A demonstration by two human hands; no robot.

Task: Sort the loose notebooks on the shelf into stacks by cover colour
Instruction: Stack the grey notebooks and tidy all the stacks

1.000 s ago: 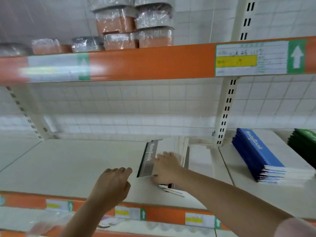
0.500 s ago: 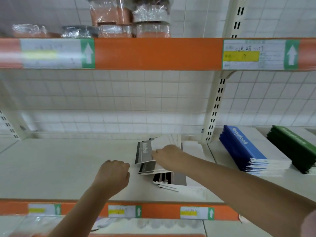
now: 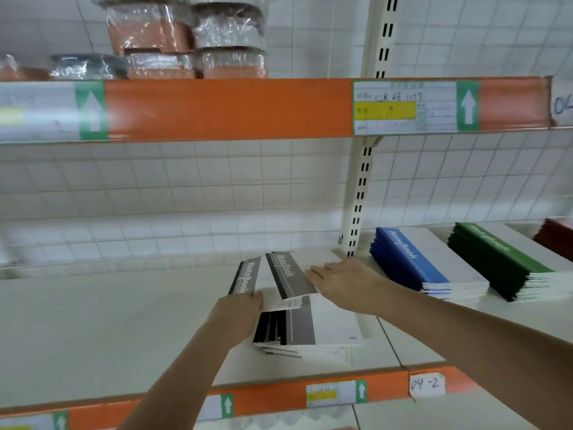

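While the left hand grips the grey notebooks at frame centre, the flat, open right hand should press them square before stacking, clear of the blue stack.

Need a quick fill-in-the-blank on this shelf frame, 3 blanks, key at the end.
1. The stack between the upright post and the green stack has ____ covers.
2. The right hand lies flat on a notebook with a ____ spine band.
3. The left hand touches the ____ edge of the grey pile.

Missing words: blue; grey; left
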